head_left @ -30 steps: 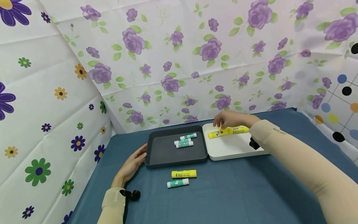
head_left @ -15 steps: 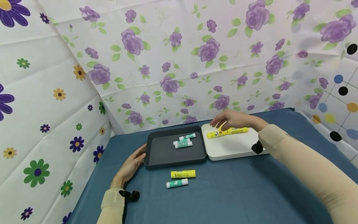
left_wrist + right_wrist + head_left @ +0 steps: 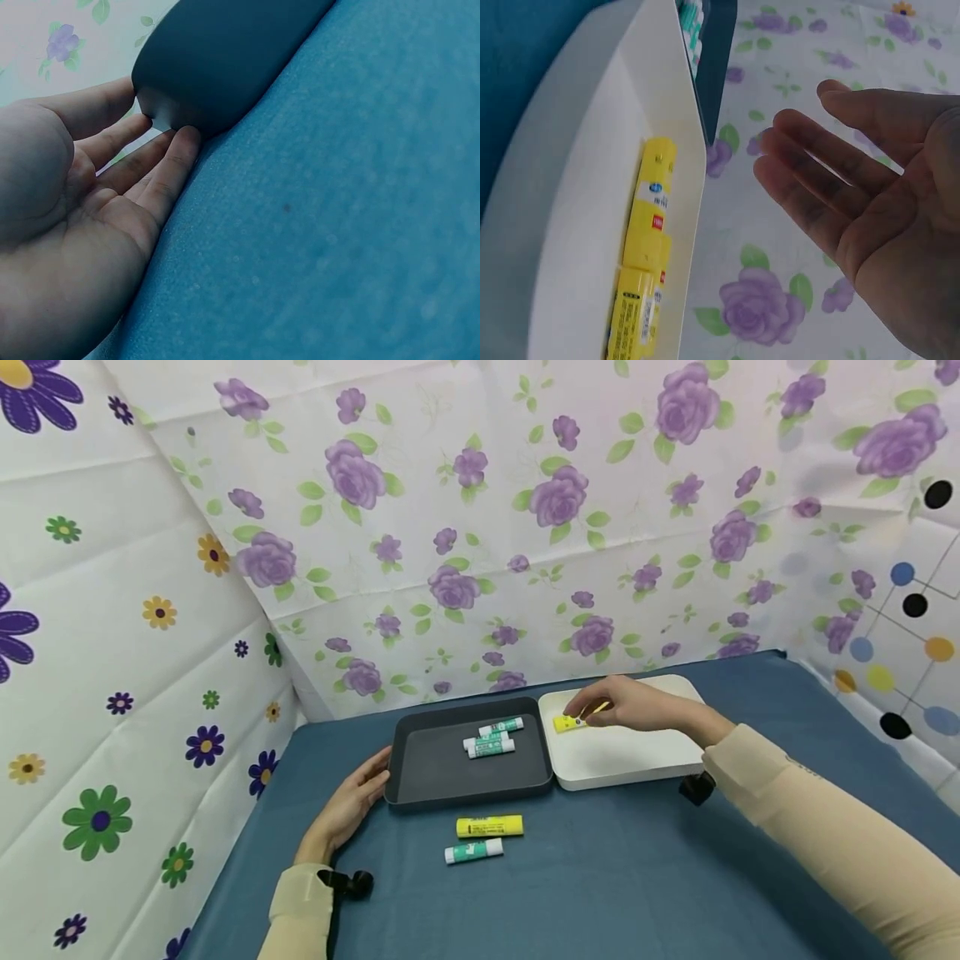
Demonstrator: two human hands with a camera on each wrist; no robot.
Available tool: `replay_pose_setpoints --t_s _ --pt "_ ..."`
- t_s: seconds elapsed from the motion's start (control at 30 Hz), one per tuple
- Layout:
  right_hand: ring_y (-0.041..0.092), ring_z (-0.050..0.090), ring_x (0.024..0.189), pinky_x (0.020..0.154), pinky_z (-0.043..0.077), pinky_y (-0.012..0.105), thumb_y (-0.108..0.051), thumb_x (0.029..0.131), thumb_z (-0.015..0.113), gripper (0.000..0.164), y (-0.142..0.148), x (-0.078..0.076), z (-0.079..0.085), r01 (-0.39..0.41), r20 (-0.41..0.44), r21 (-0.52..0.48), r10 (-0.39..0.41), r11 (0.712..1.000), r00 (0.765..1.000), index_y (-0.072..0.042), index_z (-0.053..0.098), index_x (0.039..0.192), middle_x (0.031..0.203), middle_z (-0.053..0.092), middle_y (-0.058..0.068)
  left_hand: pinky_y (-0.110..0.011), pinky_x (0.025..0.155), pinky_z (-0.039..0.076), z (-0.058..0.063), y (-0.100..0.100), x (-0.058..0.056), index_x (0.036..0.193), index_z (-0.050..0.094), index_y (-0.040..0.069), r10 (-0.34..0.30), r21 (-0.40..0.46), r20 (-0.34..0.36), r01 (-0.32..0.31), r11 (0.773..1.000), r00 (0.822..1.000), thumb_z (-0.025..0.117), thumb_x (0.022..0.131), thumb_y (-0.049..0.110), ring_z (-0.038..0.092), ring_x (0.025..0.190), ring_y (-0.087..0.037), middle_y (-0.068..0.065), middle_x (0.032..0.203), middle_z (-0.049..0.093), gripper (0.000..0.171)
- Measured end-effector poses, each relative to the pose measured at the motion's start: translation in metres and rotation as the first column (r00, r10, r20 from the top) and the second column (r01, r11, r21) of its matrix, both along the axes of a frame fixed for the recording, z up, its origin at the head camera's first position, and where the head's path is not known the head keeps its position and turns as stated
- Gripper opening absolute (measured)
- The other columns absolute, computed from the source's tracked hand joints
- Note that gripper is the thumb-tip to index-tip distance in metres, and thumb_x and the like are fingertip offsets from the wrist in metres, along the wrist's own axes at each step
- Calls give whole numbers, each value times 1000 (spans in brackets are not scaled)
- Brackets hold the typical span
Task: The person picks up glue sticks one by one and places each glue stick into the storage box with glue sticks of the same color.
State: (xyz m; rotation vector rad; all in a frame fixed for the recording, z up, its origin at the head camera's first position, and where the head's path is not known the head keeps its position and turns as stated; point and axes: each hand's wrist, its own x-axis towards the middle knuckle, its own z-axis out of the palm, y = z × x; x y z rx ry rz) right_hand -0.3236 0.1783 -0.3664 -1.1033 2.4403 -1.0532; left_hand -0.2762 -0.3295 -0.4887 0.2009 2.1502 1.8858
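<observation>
My left hand (image 3: 352, 806) rests against the left side of a dark grey tray (image 3: 450, 797), thumb and fingertips touching its outer wall in the left wrist view. My right hand (image 3: 637, 703) is over a white tray (image 3: 622, 768), fingers loosely bent and holding nothing. The right wrist view shows it apart from the yellow glue sticks (image 3: 649, 202) lying along that tray's wall. In the head view the hand covers most of them. Three green-and-white glue sticks (image 3: 491, 748) lie in the dark tray.
In front of the dark tray, a yellow glue stick (image 3: 490, 826) and a green-and-white glue stick (image 3: 474, 851) lie on the blue cloth (image 3: 600, 877). The two trays stand side by side. Flowered sheets (image 3: 450, 527) hang behind and at the left.
My right hand has come lower and nearer over the white tray, now hiding more of the yellow glue sticks. My left hand has kept its place at the dark tray.
</observation>
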Motion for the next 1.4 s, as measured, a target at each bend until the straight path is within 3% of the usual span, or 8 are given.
replay_pose_setpoints --t_s 0.3,0.6,0.77,1.03,1.23,1.4 --pt "36 65 120 97 58 42 -2 104 61 30 -18 31 -2 -16 39 -17 16 1000 999 -5 69 133 132 67 18 -53 128 17 -1 -1 -1 168 22 17 24 -20 3 -23 1000 1000 50 113 26 23 155 -31 -12 170 22 62" --pt "31 66 120 96 58 36 -4 104 63 31 -35 52 -14 -37 74 -42 40 998 996 -16 71 132 132 68 8 -55 128 16 -2 -1 -1 168 21 17 19 -11 1 -19 1000 1000 48 113 24 22 156 -32 -13 170 21 62" --pt "34 66 120 95 58 35 -4 104 62 32 -42 62 -21 -51 93 -71 58 996 994 -16 71 133 129 69 2 -55 128 15 -3 -1 -1 168 20 16 7 -10 -1 -7 1000 1000 48 114 24 22 155 -34 -14 170 21 62" --pt "31 64 121 99 57 36 -4 104 62 35 -59 76 -28 -130 145 -126 148 983 978 -6 65 140 134 66 13 -54 129 14 -3 0 -1 168 21 16 -2 -14 -18 2 1000 1000 48 114 23 20 156 -34 -14 170 20 61" --pt "34 63 123 99 56 35 -6 105 61 36 -74 84 -38 -138 180 -145 163 980 970 -9 64 142 139 64 11 -55 128 13 -2 0 0 168 21 15 6 -17 -20 -6 1000 1000 48 114 22 20 156 -34 -15 171 19 61" --pt "35 62 125 101 55 35 -3 105 59 38 -86 90 -49 -150 235 -157 184 976 954 -9 62 143 142 61 16 -55 128 14 -2 1 0 168 22 16 11 -23 -27 -11 1000 1000 49 113 23 21 156 -34 -15 170 20 61"
